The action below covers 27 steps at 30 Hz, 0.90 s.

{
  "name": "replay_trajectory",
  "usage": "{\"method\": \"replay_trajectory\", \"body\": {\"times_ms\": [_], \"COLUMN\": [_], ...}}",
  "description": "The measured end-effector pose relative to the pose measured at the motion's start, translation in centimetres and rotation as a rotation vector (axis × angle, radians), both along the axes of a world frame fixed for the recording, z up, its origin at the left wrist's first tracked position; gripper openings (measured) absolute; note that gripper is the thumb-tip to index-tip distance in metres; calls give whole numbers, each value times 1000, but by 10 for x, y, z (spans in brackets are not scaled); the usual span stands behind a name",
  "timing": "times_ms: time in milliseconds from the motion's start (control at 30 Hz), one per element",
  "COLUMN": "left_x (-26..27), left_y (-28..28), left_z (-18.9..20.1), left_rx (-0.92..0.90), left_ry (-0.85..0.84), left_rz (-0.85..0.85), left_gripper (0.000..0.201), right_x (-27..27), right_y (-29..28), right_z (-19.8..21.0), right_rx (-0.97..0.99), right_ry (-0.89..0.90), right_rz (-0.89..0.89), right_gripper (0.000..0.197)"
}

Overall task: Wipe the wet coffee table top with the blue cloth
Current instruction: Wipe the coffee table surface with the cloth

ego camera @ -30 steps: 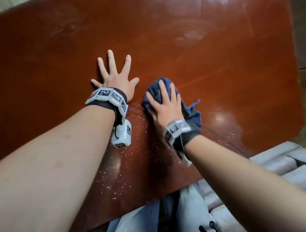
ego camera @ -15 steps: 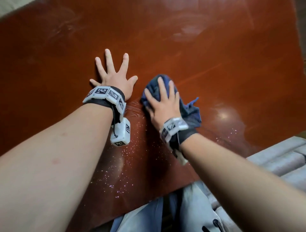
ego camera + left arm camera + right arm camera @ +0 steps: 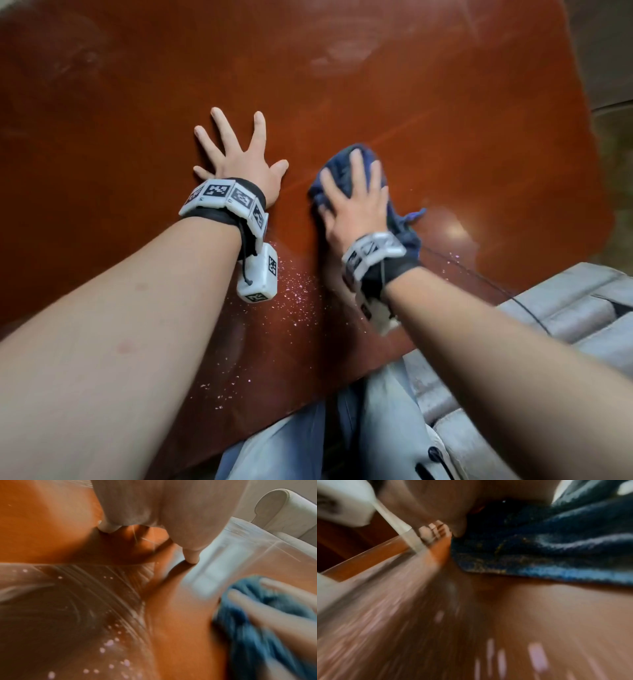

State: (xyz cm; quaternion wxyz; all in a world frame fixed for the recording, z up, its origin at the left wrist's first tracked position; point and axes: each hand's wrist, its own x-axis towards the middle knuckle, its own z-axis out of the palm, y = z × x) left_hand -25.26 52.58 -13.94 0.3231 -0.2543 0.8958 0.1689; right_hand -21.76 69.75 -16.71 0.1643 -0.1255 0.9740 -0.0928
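Note:
The glossy reddish-brown coffee table top (image 3: pixel 428 113) fills the head view. A crumpled blue cloth (image 3: pixel 346 164) lies on it right of centre, and my right hand (image 3: pixel 356 202) presses down flat on it with straight, spread fingers. In the blurred right wrist view the blue cloth (image 3: pixel 547 550) bunches under the palm. My left hand (image 3: pixel 239 157) rests flat on the bare table to the left of the cloth, fingers splayed, holding nothing. The left wrist view shows the blue cloth (image 3: pixel 254 622) under blurred fingers at the right. Water droplets (image 3: pixel 291 291) speckle the table near my wrists.
A grey cushioned seat (image 3: pixel 565 308) sits beyond the table's near right edge. My legs in light blue jeans (image 3: pixel 308 442) are below the near edge. A thin dark cable (image 3: pixel 479 274) runs across the table's near right corner. A pale sofa arm (image 3: pixel 283 507) shows beyond the table.
My right hand has slid the cloth slightly away from the left hand, to the right. The left hand stays planted on the table.

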Motion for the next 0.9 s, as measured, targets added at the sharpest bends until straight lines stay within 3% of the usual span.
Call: {"method": "replay_trajectory", "body": {"times_ms": [100,200,300,433,533,600,667,767,900], "left_x": [-3,-3,-3,-5,-6,-6,-7,-7,-4], "left_y": [14,19,18,20,20,20,20,21,28], "left_z": [1,-2,-5,-5,-4,-4,-4,-4,-3], "left_rx": [9,-5,-25,-22,-28,-32,-42,-50,-36], "left_ry": [-1,-11,-12,-22,-25,-32,-36,-40,-37], "left_rz": [-13,-24,-28,-8,-12,-15,-20,-28,-41], "left_gripper": [76,77,78,78,79,79,79,79,76], "right_x": [52,50,5,-28,12,49,62,37,-9], "right_y": [25,71,88,39,18,32,62,100,72], "right_z": [6,10,4,0,5,10,14,13,9], "right_rx": [-12,-2,-26,46,-40,-46,-37,2,95], "right_ry": [-69,-114,-38,-70,-64,-125,-165,-144,-142], "right_rz": [170,161,10,-237,-127,29,65,-65,-281], "right_gripper": [54,54,54,56,56,56,57,59,57]}}
